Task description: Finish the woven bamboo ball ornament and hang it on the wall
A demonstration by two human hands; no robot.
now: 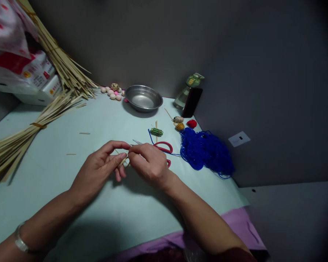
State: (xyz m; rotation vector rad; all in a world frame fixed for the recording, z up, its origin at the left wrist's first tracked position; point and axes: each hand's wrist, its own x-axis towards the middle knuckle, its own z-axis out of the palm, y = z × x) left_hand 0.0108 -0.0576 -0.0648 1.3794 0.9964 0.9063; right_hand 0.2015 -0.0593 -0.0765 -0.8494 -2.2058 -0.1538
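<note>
My left hand pinches a small piece of pale straw strip between thumb and fingers, above the middle of the table. Fingertips of my right hand are closed at the same piece, meeting those of the left. What exactly the right fingers grip is too small and hidden to make out. Partly behind my right hand lie scissors with red handles. A green thread bundle sits just beyond them, with a blue cord end beside it.
A heap of blue cord lies at right, near red and yellow thread balls. Behind stand a metal bowl, a spray bottle and a dark phone. Straw bundles and tissue packs occupy the left.
</note>
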